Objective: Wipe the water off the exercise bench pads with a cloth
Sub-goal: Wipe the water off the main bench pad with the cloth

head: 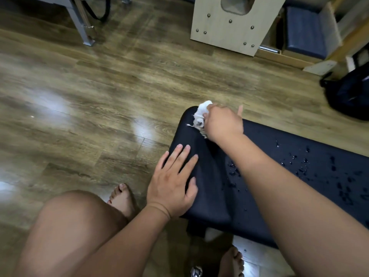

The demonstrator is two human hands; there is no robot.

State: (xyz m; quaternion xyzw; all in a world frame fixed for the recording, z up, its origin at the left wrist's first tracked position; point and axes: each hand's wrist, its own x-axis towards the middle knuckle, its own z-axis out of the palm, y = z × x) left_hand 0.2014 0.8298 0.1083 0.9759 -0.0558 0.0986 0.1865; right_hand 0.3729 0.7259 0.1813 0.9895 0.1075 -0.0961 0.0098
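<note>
A dark navy bench pad [215, 188] runs from the middle of the view to the right edge. My right hand [222, 121] grips a crumpled white cloth [201, 115] and holds it on the pad's far left corner. My left hand [174, 179] rests flat on the pad's near left end, fingers straight and spread. Water droplets [303, 166] bead on the pad to the right of my right forearm, and a smaller cluster [232, 169] lies beside the forearm's left side.
Wooden floor surrounds the bench. A light wooden box [231, 27] stands at the back, a grey metal leg [84, 27] at the back left, a black bag [351, 96] at the right. My knee [75, 222] and bare feet are below the bench end.
</note>
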